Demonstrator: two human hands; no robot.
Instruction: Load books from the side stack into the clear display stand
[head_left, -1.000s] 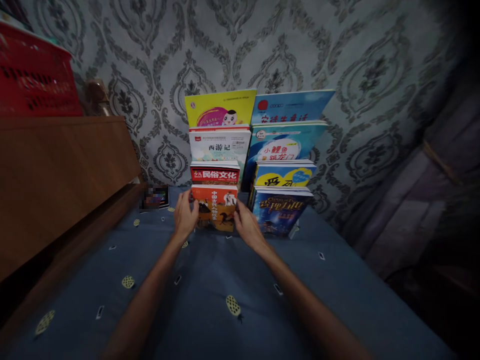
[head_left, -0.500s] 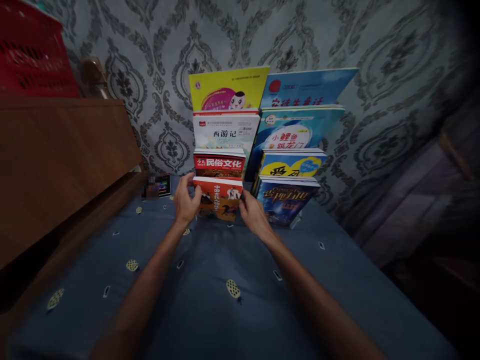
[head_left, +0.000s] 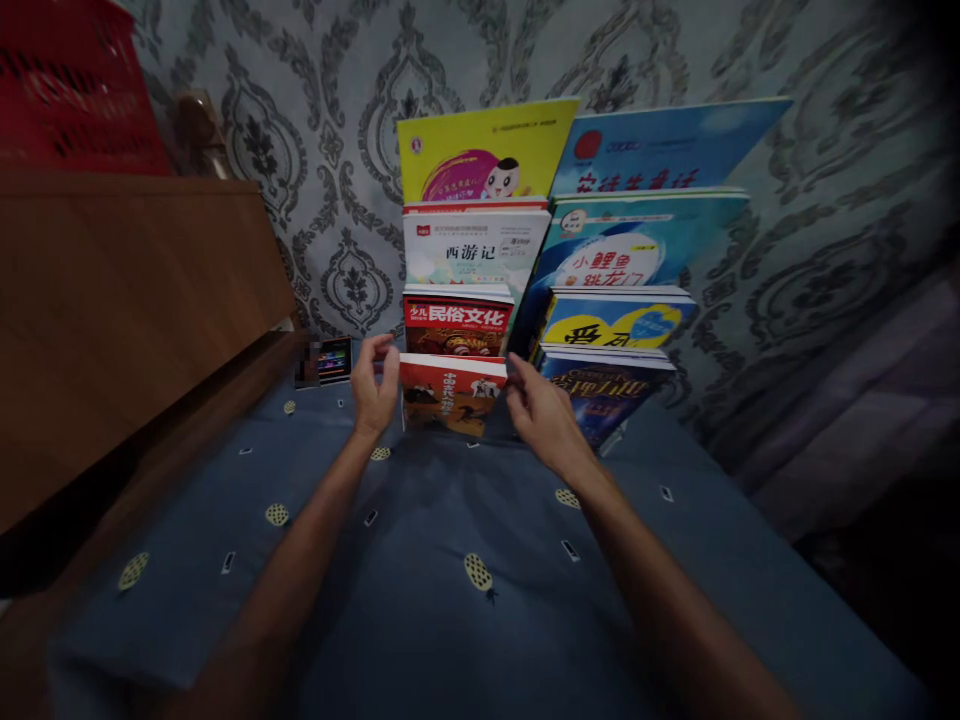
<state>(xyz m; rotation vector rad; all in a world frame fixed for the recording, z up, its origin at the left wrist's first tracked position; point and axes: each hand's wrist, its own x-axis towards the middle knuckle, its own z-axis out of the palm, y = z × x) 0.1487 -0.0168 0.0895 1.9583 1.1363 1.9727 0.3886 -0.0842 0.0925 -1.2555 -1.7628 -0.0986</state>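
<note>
Two stepped columns of books lean against the patterned wall. The front book of the left column, an orange-red book [head_left: 450, 398], stands on the blue bedsheet [head_left: 450, 620]. My left hand [head_left: 375, 385] hovers just off its left edge, thumb and fingers apart. My right hand [head_left: 544, 415] is by its right edge with fingers loosely spread, partly in front of the dark blue book [head_left: 607, 395]. Behind the orange-red book stand a red book [head_left: 457, 320], a white book [head_left: 472, 250] and a yellow book [head_left: 480, 150].
A wooden board [head_left: 112, 300] runs along the left, with a red basket [head_left: 67, 90] on top. A small dark device [head_left: 330, 360] lies by the board. The right column holds several blue and teal books [head_left: 637, 250]. A dark curtain hangs at the right.
Both hands gripped the orange-red book's sides before; now their fingers have come off its edges and spread. The view has shifted closer and to the left of the books.
</note>
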